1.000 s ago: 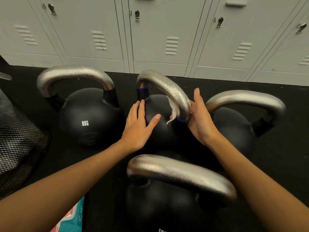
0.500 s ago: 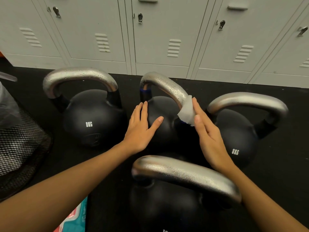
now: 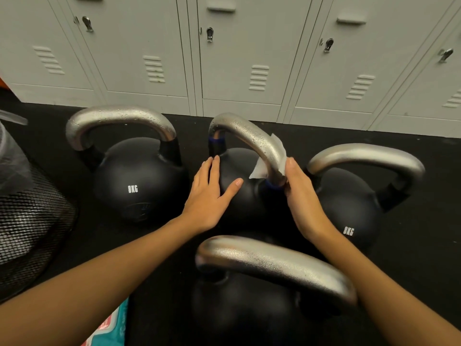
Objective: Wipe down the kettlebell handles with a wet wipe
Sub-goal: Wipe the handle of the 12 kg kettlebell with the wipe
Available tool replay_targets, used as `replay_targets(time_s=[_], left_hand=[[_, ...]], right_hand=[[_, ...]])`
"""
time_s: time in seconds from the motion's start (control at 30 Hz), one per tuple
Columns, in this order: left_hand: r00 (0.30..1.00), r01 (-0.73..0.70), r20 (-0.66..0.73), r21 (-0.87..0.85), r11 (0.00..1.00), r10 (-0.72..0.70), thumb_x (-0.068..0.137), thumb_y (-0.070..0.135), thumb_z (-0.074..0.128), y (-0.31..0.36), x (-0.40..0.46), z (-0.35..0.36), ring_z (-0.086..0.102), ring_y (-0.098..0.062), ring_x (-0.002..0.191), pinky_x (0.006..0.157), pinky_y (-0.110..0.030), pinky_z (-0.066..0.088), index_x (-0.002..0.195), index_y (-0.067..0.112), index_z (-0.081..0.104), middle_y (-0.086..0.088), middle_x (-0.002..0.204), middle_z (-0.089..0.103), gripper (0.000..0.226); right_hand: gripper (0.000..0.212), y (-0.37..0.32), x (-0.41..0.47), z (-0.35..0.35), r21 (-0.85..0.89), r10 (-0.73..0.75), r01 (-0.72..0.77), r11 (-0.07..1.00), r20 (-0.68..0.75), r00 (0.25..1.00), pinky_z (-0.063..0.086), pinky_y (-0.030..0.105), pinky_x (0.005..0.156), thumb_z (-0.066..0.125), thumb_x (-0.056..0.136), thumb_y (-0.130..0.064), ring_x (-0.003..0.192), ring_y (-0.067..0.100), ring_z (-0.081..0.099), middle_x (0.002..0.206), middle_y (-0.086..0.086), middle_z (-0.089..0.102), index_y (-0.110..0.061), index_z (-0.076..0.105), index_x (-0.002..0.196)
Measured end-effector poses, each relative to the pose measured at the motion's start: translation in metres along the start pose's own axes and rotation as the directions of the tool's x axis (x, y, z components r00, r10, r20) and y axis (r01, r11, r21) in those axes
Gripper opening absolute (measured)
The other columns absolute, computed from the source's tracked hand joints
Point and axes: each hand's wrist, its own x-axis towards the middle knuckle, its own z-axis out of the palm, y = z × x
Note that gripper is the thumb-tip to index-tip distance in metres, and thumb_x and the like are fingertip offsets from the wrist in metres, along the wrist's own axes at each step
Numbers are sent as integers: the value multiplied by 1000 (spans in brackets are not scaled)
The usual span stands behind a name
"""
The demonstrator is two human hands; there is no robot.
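Note:
Several black kettlebells with silver handles stand on the dark floor. The middle kettlebell (image 3: 239, 191) has a droplet-covered handle (image 3: 249, 136) with blue bands at its base. My left hand (image 3: 212, 196) lies flat and open on that bell's black body. My right hand (image 3: 299, 196) grips the lower right leg of the same handle, with a white wet wipe (image 3: 262, 168) wrapped around the metal; corners of the wipe stick out on both sides. An 8KG kettlebell (image 3: 134, 181) stands to the left, another 8KG one (image 3: 349, 203) to the right, and a fourth (image 3: 262, 295) is nearest me.
Grey lockers (image 3: 239, 58) line the wall behind the kettlebells. A black mesh bin (image 3: 30, 221) with a clear liner stands at the left. A teal and red wipes pack (image 3: 109, 328) lies at the bottom edge under my left forearm.
My right hand has slid the wipe down around the handle's right leg and closed around it. My left hand has stayed flat on the bell.

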Motion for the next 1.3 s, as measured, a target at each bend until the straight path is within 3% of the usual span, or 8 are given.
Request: replay_targets(time_s=[0.2, 0.33, 0.43, 0.67, 0.83, 0.93, 1.13, 1.3], left_hand=[[1000, 18, 20, 34, 999, -18, 93, 62, 32, 0, 2, -1, -6, -12, 147, 120, -36, 4, 153, 26, -4, 6, 161, -5, 79], [1000, 12, 10, 36, 999, -13, 93, 62, 32, 0, 1, 0, -6, -12, 147, 119, -36, 4, 153, 25, -4, 6, 161, -6, 79], [1000, 10, 8, 34, 999, -10, 94, 61, 33, 0, 2, 0, -7, -12, 147, 118, -34, 2, 153, 25, -4, 6, 161, -6, 78], [1000, 1, 19, 39, 999, -2, 94, 61, 33, 0, 1, -1, -7, -11, 146, 119, -34, 3, 153, 25, -5, 6, 161, -6, 78], [1000, 4, 27, 50, 999, -5, 94, 60, 32, 1, 1, -3, -6, -11, 146, 118, -34, 2, 153, 24, -5, 5, 161, -5, 78], [1000, 3, 18, 50, 999, -4, 94, 61, 32, 1, 1, -2, -7, -11, 147, 118, -33, 2, 153, 24, -4, 5, 161, -5, 79], [1000, 6, 20, 55, 998, -7, 94, 60, 32, 1, 1, -2, -6, -11, 147, 118, -33, 2, 153, 24, -4, 5, 161, -5, 78], [1000, 9, 27, 57, 998, -10, 94, 61, 32, 1, 1, -3, -6, -12, 147, 118, -34, 3, 153, 25, -5, 5, 161, -6, 78]], right_hand=[[48, -2, -16, -2, -36, -141, 141, 989, 19, 990, 28, 14, 112, 35, 102, -35, 136, -8, 36, 148, -20, 43, -28, 35, 149], [37, -20, 1, -1, -94, -169, 170, 981, 15, 985, 35, 6, 98, 38, 105, -25, 123, -12, 48, 135, -17, 55, -24, 47, 141], [37, -27, 20, 3, -77, -53, 53, 996, 0, 999, 43, 14, 84, 33, 106, -36, 91, 0, 62, 97, -7, 69, -23, 67, 110], [44, -4, 14, -1, 234, 141, -152, 960, 60, 988, 34, 31, 114, 28, 105, -41, 115, 5, 62, 112, -4, 73, -22, 68, 111], [50, -28, 31, -1, 3, 202, -203, 979, 62, 977, 38, 36, 110, 33, 103, -50, 109, 19, 66, 108, 8, 73, -16, 71, 107], [45, -42, 39, 5, -201, 154, -142, 969, 44, 987, 42, 28, 85, 34, 102, -51, 80, 11, 61, 78, -6, 67, -24, 67, 88], [34, -17, 12, -7, -70, -83, 88, 994, 65, 994, 33, 21, 111, 38, 102, -39, 129, -4, 47, 135, -18, 58, -39, 51, 134], [47, -14, 15, -5, -28, 89, -87, 996, 78, 993, 36, 37, 113, 39, 93, -61, 121, 15, 59, 122, 3, 67, -33, 66, 119]])
